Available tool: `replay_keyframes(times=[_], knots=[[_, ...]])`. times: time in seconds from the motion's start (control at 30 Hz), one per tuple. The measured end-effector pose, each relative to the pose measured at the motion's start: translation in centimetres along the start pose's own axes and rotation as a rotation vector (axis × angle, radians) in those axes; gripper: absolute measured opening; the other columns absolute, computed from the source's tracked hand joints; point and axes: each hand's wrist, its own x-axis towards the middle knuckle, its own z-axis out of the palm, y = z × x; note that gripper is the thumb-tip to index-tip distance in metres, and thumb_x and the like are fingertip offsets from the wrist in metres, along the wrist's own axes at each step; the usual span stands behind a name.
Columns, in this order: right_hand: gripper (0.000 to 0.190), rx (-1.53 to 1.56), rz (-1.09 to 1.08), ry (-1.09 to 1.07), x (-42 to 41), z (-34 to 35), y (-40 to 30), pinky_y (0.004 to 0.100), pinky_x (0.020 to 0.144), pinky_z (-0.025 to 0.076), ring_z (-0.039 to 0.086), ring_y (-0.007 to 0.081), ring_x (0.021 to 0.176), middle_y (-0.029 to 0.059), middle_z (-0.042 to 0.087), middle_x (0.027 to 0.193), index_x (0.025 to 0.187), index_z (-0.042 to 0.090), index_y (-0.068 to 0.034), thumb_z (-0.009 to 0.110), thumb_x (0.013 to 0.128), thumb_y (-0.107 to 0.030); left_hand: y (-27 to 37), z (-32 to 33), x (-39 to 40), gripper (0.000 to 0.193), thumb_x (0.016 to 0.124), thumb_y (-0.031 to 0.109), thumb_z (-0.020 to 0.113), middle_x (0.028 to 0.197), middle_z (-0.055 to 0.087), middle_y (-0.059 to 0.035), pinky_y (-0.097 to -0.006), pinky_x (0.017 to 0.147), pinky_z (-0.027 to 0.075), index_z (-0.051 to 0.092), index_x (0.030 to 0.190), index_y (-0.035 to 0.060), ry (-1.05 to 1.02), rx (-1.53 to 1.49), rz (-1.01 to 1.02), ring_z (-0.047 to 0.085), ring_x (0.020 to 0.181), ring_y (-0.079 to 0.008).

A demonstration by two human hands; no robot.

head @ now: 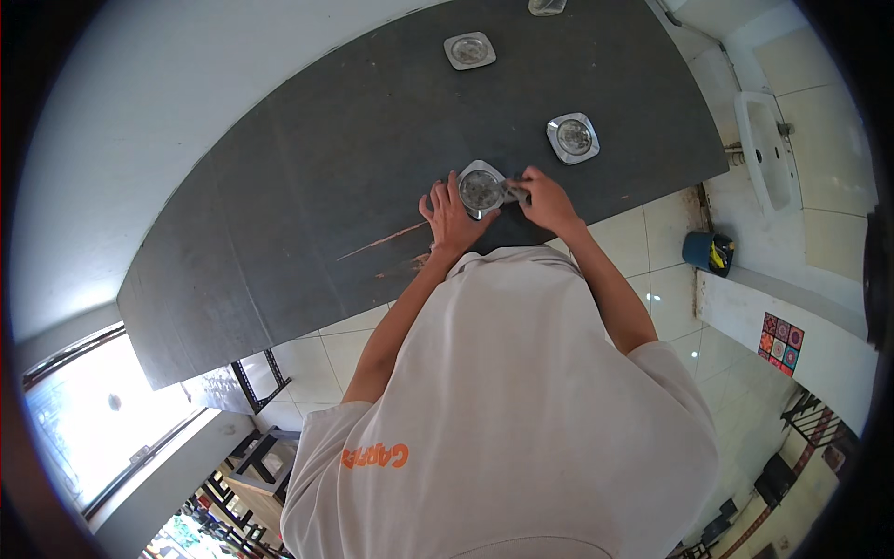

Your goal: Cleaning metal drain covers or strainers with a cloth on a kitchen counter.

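Observation:
A square metal ashtray [480, 187] with a round, grey-smudged recess lies on the dark tabletop [314, 175], close to its near edge. My left hand [452, 216] steadies it, fingers along the left side and thumb at the near corner. At its right rim, my right hand [548, 199] pinches a small, crumpled-looking grey cloth or wad [515, 192]; its exact kind is unclear. Up and to the right rests a second ashtray [574, 138], its recess also dirty. Farther back sits a third ashtray [470, 50], apart from both hands.
At the table's far edge stands a partly cut-off translucent object [547, 6]. A white wall [174, 91] borders the table's left side. Beyond its right end are a white washbasin [768, 154] and a dark blue bin [698, 250]. A metal-framed stand [258, 381] is at lower left.

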Motion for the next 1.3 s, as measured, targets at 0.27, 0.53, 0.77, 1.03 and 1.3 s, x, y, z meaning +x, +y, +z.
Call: replay_keyframes(times=[0.27,0.53,0.77,1.03,1.3], knots=[[0.048,0.058,-0.012,0.077,2.6,-0.1,-0.1,0.0438,0.094,0.058,0.068,0.0301,0.110,0.0086,0.062,0.118,0.131,0.077,-0.022,0.078,0.085,-0.007,-1.8,-1.0,0.6,0.117,0.074,0.053,0.091,0.174,0.030,-0.0122,-0.0618,0.123,0.021,0.031,0.166,0.0121,-0.087,0.018,0.211,0.028,0.159,-0.0370],[0.061,-0.116,0.002,-0.046,1.4,2.4,0.9,0.0460,0.098,0.058,0.066,0.0319,0.115,0.0115,0.057,0.124,0.145,0.066,-0.021,0.075,0.086,-0.007,-2.4,-0.5,0.8,0.110,0.083,0.052,0.086,0.175,0.034,-0.0041,-0.0643,0.123,0.021,0.028,0.169,0.0152,-0.152,0.076,0.238,0.027,0.162,-0.0340],[0.046,-0.109,-0.042,-0.231,-1.3,2.4,-0.2,0.0492,0.093,0.057,0.068,0.0353,0.108,0.0137,0.059,0.123,0.131,0.074,-0.013,0.073,0.085,-0.007,-1.3,0.9,-0.3,0.111,0.083,0.059,0.083,0.172,0.037,-0.0111,-0.0641,0.122,0.022,0.029,0.168,0.0119,-0.058,0.136,0.114,0.031,0.159,-0.0358],[0.032,0.197,0.095,-0.020,1.5,-1.3,2.4,0.0492,0.092,0.056,0.069,0.0416,0.107,0.0214,0.072,0.106,0.107,0.069,-0.002,0.078,0.079,-0.015,-0.4,-1.8,0.6,0.111,0.077,0.053,0.089,0.167,0.044,-0.0128,-0.0599,0.123,0.024,0.035,0.164,0.0096,-0.058,0.029,0.138,0.037,0.155,-0.0370],[0.049,0.012,-0.092,0.064,5.0,-0.2,1.6,0.0470,0.094,0.056,0.068,0.0360,0.106,0.0151,0.065,0.112,0.133,0.072,-0.015,0.074,0.084,-0.007,-2.8,-0.9,1.7,0.109,0.079,0.046,0.090,0.166,0.047,-0.0101,-0.0611,0.123,0.023,0.034,0.165,0.0107,-0.135,-0.018,0.258,0.036,0.158,-0.0334]])
